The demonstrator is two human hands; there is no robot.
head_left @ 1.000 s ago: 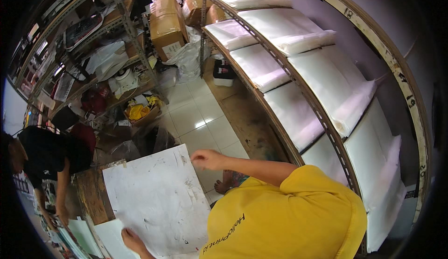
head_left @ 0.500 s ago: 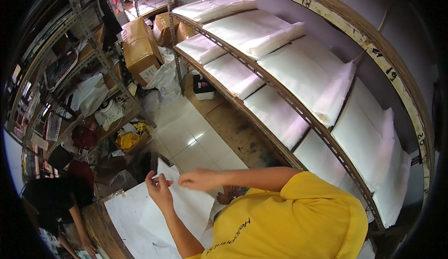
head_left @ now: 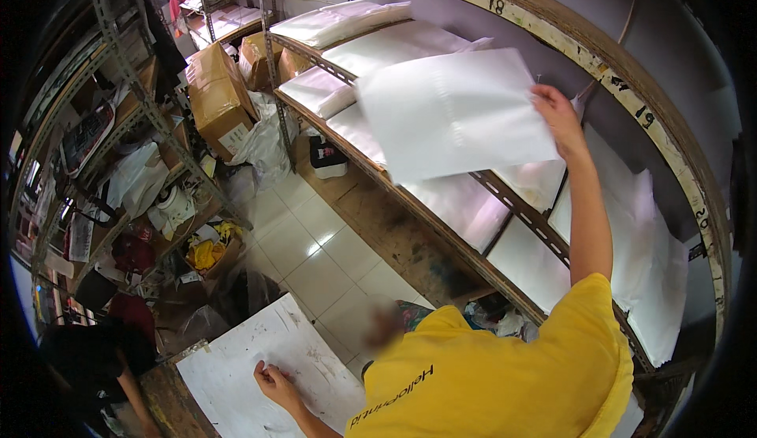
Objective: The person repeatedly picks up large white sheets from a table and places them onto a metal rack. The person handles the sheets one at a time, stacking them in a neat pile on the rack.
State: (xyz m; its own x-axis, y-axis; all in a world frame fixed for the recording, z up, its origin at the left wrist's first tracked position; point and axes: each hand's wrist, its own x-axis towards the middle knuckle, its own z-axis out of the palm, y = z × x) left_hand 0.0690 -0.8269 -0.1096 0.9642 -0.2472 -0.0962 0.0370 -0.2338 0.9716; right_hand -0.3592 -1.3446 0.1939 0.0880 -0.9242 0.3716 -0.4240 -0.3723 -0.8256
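My right hand (head_left: 558,123) is raised in front of the shelves at right. Its fingers and thumb pinch the right edge of a thin white sheet (head_left: 457,115), which spreads leftward over the shelved stacks and hides part of them. A faint broken line crosses the sheet. Low in the view, my left hand (head_left: 277,384) hovers over or rests on a white board (head_left: 236,351) with dark smudges. Its fingers are curled together; whatever they hold, if anything, is too small to name. The board lies on a worn wooden table (head_left: 177,391).
Metal-framed shelves at right bear several stacks of white sheets (head_left: 623,233). Cardboard boxes (head_left: 217,95) and a plastic bag (head_left: 268,146) stand at the far end of the tiled floor (head_left: 315,257). A cluttered rack (head_left: 118,146) fills the left. Another person's arm (head_left: 134,395) is at lower left.
The white sheet has gone from the board up to the shelves, carried by my right hand. My left hand has let go of it and stays low, a little nearer to me.
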